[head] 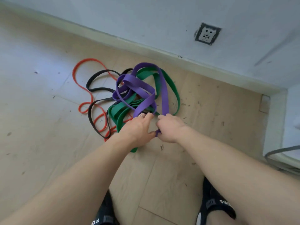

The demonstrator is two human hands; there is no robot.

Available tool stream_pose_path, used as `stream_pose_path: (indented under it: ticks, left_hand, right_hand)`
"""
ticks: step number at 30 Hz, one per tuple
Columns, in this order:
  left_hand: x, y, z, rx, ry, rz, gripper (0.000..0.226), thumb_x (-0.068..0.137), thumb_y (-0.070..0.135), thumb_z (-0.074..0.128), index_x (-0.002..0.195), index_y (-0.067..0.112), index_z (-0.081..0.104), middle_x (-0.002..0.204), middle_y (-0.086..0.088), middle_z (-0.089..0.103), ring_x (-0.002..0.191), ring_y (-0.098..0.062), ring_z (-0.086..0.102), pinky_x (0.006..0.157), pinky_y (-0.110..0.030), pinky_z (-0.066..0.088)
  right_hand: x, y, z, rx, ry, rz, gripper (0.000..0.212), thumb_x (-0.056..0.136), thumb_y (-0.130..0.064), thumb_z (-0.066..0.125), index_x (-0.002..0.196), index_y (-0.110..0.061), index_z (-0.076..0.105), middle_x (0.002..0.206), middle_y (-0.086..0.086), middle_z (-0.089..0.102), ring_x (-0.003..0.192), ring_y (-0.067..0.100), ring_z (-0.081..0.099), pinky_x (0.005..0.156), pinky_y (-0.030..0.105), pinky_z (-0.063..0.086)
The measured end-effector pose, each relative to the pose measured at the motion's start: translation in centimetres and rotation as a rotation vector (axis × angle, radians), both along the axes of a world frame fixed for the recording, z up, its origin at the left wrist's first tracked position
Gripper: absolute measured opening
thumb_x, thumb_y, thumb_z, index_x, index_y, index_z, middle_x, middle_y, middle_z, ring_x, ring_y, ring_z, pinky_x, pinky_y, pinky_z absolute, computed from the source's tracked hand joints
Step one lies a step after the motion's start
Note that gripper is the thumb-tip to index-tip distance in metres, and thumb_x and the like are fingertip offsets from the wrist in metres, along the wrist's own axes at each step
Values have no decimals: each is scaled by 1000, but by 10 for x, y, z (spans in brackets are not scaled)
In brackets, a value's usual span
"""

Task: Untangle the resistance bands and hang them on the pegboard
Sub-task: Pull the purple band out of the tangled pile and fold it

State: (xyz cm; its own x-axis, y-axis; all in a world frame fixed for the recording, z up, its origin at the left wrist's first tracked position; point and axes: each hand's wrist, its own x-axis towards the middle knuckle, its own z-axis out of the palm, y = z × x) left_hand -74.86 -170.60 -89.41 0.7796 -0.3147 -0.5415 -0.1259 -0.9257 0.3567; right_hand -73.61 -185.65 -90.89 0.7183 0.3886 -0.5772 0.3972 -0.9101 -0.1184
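Head view looks down on a pale wood-look floor (pixel 48 111) littered with dark specks, meeting a grey-white wall (pixel 146 21) along a light skirting board (pixel 100 32). A white wall socket in a rough dark cut-out (pixel 207 34) sits low on the wall. On the floor near the wall lies a tangle of four flat rubber resistance bands: a wide green band (pixel 176 93), a wide purple band (pixel 139 88) looped over it, a narrow black band (pixel 90 114) and a thin orange-red band (pixel 75 73) trailing out to the left. Both bare forearms reach to the near edge of the heap. The right hand (pixel 168 127) has its fingers curled round a strand of the purple band. The left hand (pixel 138 127), a ring on one finger, lies with fingers extended onto the bands, touching the purple strand. Two feet in black slides (pixel 215 203) stand at the bottom edge.
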Motion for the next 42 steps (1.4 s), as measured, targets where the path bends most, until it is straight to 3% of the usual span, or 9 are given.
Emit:
stream_pose_path:
  ticks: [5,9,14,18,21,25,32,38,42]
  left_hand:
    - [-5,8,50,-87,-14,94,58,93,44,65,140,20,40,134,-6,52,120,-29,56,101,-46,48]
    - [-10,19,104,-162,-23,94,71,87,21,71,148,21,35,130,0,50,114,-22,55,93,-35,48]
    - [-19,26,156,-281,-124,110,79,81,24,78,148,25,35,126,4,52,110,-19,55,87,-30,45]
    - [-35,19,185,-476,-259,113,50,81,31,80,119,32,48,107,8,61,98,-14,61,79,-26,45]
    - [-49,14,200,-597,-310,155,33,83,27,79,100,39,53,93,16,65,82,4,62,71,-13,47]
    - [-51,11,212,-543,-325,101,12,88,28,73,94,30,62,87,8,68,79,-10,64,70,-21,51]
    - [-50,28,219,-592,-361,33,27,86,32,77,108,28,61,89,5,69,80,-17,65,78,-41,58]
    - [-48,33,215,-561,-323,17,38,80,54,72,101,25,59,86,-2,67,78,-23,65,78,-47,58]
    - [-45,35,220,-533,-332,20,29,87,48,75,90,23,60,77,-3,66,68,-22,64,66,-40,56]
  right_hand:
    - [1,1,57,185,-74,-117,20,91,-37,58,88,-18,62,99,3,54,99,29,59,75,33,43]
    - [-5,-3,111,345,-76,-314,26,89,-34,61,72,-15,58,83,3,57,80,26,57,68,36,46]
    - [-18,7,177,699,-139,-563,41,92,-33,64,58,-14,49,61,7,48,62,19,42,62,38,37]
    - [-31,17,227,1031,-131,-644,48,88,-36,67,70,7,56,76,33,60,63,32,56,65,46,50]
    - [-44,13,244,1183,-57,-652,42,93,-29,68,62,-8,51,63,18,57,59,27,57,50,25,40]
    - [-59,8,255,1249,12,-644,42,93,-13,67,58,-12,46,54,-1,50,49,9,48,56,18,40]
    - [-55,-2,274,1375,44,-725,30,90,-7,63,62,-11,52,63,9,50,54,16,41,50,25,33]
    - [-47,-11,281,1546,106,-836,22,89,6,61,101,-8,48,81,10,64,61,20,57,47,28,43]
    - [-40,-24,274,1367,-18,-787,24,88,6,62,106,-7,52,99,17,65,61,19,61,51,29,47]
